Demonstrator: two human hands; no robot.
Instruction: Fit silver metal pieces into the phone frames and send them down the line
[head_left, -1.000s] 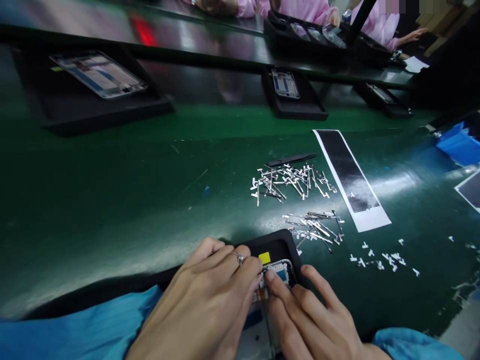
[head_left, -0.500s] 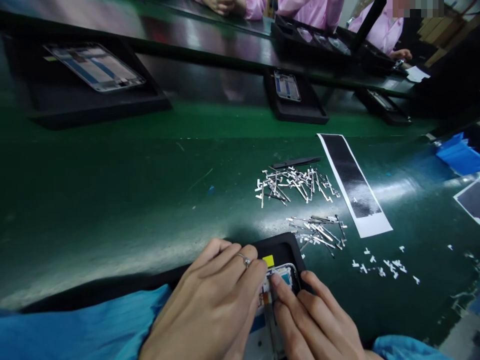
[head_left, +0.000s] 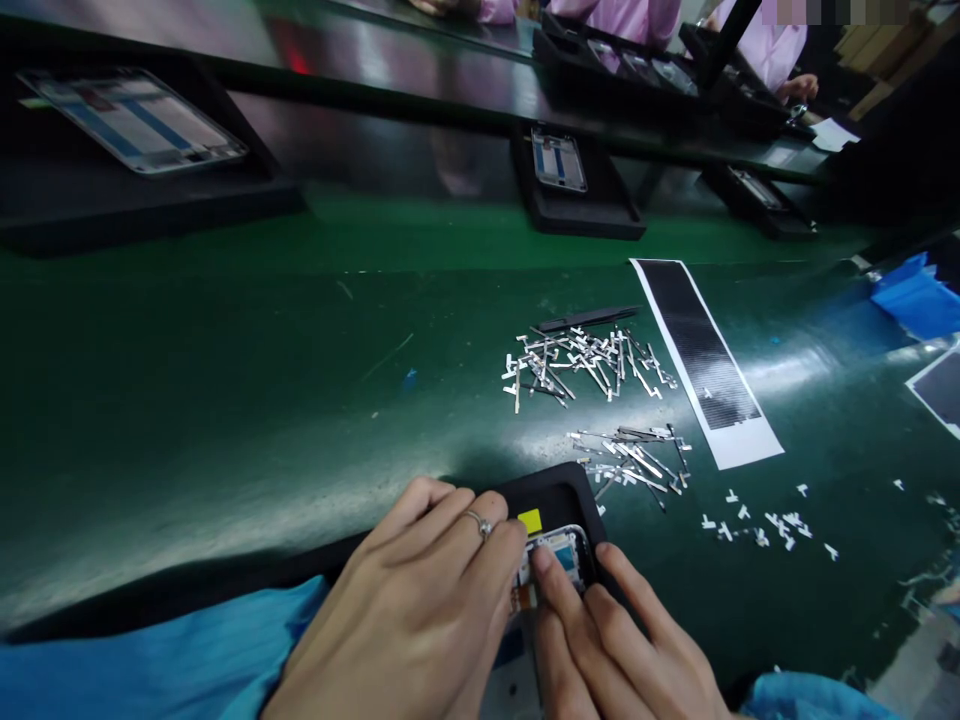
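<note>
In front of me a phone frame [head_left: 517,692] with its inner parts exposed lies in a black tray [head_left: 551,492]. A yellow tab [head_left: 530,521] sticks out at its top edge. My left hand [head_left: 427,590], with a ring on one finger, is closed over the frame's left side, and its fingertips are hidden. The index fingertip of my right hand [head_left: 622,640] presses near the top of the frame, beside a blue patch. Its other fingers are bent, one by the tray's right rim. Whatever small part lies under the fingertips is hidden.
Beyond the tray lie two piles of thin metallic strips [head_left: 589,362], black tweezers [head_left: 589,319], a black-and-white sheet [head_left: 701,350] and scattered small white pieces [head_left: 784,527]. Further back, more black trays [head_left: 589,212] hold phone frames. People in pink sleeves [head_left: 630,18] sit opposite.
The view has shifted slightly, so the table and its things appear a little further left and up. Both hands stay at the phone frame, the right fingertip slightly closer to the left hand.
</note>
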